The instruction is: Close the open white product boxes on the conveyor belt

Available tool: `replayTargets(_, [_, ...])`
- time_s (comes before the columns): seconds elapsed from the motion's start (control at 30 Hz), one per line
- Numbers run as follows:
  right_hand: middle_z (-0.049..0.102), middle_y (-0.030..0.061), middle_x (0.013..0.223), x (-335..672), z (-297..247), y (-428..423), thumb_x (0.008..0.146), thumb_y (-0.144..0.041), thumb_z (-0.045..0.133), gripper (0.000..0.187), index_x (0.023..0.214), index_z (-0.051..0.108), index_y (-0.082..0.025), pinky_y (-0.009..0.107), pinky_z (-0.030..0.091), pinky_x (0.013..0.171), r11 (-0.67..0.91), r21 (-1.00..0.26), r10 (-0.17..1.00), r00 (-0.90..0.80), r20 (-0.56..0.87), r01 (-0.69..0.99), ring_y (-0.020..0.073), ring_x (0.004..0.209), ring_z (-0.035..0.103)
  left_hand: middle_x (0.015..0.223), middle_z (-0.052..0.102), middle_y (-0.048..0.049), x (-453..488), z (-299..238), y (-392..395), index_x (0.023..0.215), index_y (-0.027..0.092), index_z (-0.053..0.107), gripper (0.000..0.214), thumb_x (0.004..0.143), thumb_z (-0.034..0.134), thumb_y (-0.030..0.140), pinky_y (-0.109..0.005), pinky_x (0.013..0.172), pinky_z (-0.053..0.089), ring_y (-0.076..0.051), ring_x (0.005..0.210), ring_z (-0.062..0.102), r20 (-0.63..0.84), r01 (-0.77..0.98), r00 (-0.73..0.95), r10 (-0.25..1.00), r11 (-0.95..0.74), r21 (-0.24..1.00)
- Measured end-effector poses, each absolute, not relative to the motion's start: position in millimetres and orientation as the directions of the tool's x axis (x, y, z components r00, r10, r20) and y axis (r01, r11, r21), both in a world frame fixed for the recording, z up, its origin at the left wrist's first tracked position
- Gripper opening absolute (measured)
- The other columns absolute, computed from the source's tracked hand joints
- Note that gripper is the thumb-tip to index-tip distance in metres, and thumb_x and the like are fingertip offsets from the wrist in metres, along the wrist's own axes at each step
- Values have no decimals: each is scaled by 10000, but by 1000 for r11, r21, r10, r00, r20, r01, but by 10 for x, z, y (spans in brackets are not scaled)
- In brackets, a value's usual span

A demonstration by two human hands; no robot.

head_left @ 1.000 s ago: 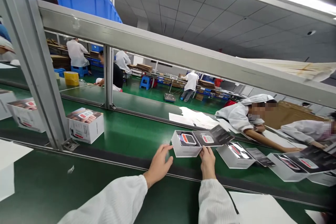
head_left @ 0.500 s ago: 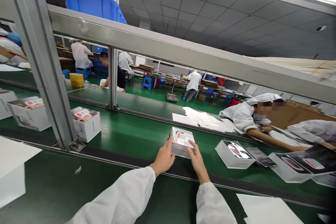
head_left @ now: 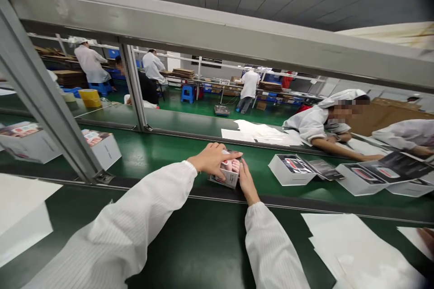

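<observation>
A small white printed box (head_left: pixel 231 179) stands on the green conveyor belt straight ahead, with a picture of fingers on it. My left hand (head_left: pixel 210 160) reaches across its top, thumb down on the near side. At its right side, my right hand (head_left: pixel 247 183) presses with the fingers along the wall. Both hands grip the box; its far side is hidden. To the right stands an open white box (head_left: pixel 292 172) with a dark flap folded out.
More open boxes (head_left: pixel 361 180) sit at right, near a co-worker's outstretched arm (head_left: pixel 339 149). Closed boxes (head_left: pixel 105 151) stand at left behind a metal post (head_left: pixel 50 99). White sheets (head_left: pixel 356 244) lie at near right. A metal beam (head_left: pixel 210 31) crosses above the belt.
My left hand has moved from the box's left side onto its top. A face with a finger picture now shows on the box. The view has tilted down.
</observation>
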State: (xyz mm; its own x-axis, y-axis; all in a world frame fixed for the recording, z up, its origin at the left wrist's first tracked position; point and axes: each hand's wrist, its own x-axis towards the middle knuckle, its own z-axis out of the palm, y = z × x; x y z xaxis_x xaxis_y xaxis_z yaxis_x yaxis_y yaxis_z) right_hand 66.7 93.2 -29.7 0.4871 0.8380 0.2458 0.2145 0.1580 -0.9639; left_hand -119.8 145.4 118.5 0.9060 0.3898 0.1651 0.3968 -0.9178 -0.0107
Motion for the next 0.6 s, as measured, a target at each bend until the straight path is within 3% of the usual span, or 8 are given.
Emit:
replayTargets(0.1, [642,78,1279,708,-319,833,843,-647,503,677,1368,569,-226,435,462,1000,46,-952,851,487,195,302,301,1118,623,1282,499,-132,-1206,1219,1522,1532,398,267,994,704,772,615,-491,997,310,-373,1171,439,77,469,880,468,-883,3])
replayTargets(0.23, [695,93,1159,664,-299,748,866,-598,483,576,1245,652,-198,418,493,933,93,-945,860,452,236,315,274,990,665,1294,520,-137,-1308,1217,1626,1532,408,257,979,717,735,665,-512,992,321,-385,1181,454,-13,530,848,530,-847,49])
replayTargets(0.37, [695,111,1130,694,-204,710,887,-537,453,513,1138,690,-157,400,483,926,148,-909,763,540,356,391,271,1012,641,1499,362,-165,-1428,1215,1579,1531,391,271,978,720,755,647,-607,1072,215,-442,1357,316,10,544,839,545,-838,31])
replayTargets(0.43, [668,137,1167,899,-155,686,892,-495,450,481,1142,678,-154,415,462,948,96,-882,587,690,424,460,283,1049,614,1584,224,-159,-1459,1197,1447,1535,372,269,970,736,754,633,-648,1102,125,-458,1434,167,131,542,829,543,-839,46])
replayTargets(0.5, [633,185,1190,1261,-132,652,852,-457,533,444,1177,655,-180,472,423,983,-48,-904,256,880,401,426,319,1095,581,1607,179,-140,-1459,1162,1262,1527,357,296,881,795,733,580,-639,1127,103,-434,1458,122,294,524,799,525,-847,87])
replayTargets(0.57, [603,225,1189,1720,-140,616,759,-427,667,428,1146,654,-245,540,387,984,-92,-970,-87,968,235,227,367,1142,541,1591,233,-123,-1427,1110,1061,1498,347,363,729,865,700,484,-608,1145,141,-392,1454,176,428,497,751,503,-857,137])
replayTargets(0.6, [596,229,1183,1955,-150,605,711,-421,718,407,1089,662,-283,567,383,957,-34,-992,-148,981,127,124,385,1159,525,1571,278,-117,-1398,1078,968,1475,336,404,658,888,684,434,-592,1148,173,-372,1441,215,480,479,726,493,-863,161])
